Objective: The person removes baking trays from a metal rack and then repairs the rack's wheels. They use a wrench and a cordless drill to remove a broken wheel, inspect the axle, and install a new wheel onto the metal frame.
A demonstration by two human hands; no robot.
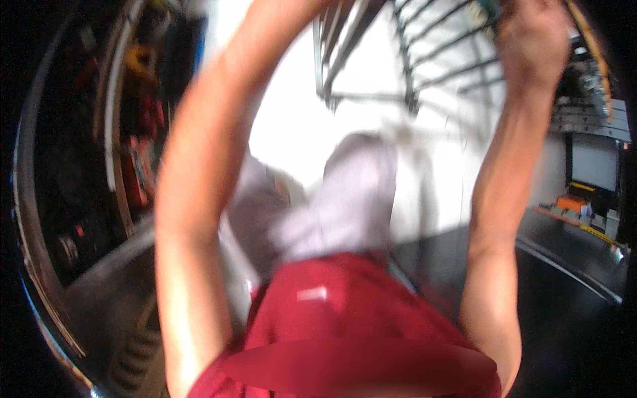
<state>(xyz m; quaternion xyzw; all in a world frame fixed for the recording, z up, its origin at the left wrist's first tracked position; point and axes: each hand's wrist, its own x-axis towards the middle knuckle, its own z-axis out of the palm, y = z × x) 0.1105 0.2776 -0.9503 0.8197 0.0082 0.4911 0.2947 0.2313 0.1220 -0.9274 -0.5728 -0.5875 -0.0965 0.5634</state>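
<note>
Both my arms reach up and forward, blurred by motion. My right hand is at the top right, cut by the picture's edge, and its fingers look curled. Beside it shows part of a small dark greenish thing, too blurred to name; whether that is what the hand grips is hidden. My left forearm runs out past the top edge, so the left hand is out of sight. Between the arms stands a dark metal rack with parallel bars, nearest to my right hand.
Shelving with dark and red items lines the left side. At the right is a dark worktop with an orange box and small containers. Beneath me lies a bright white floor, with my grey-trousered legs over it.
</note>
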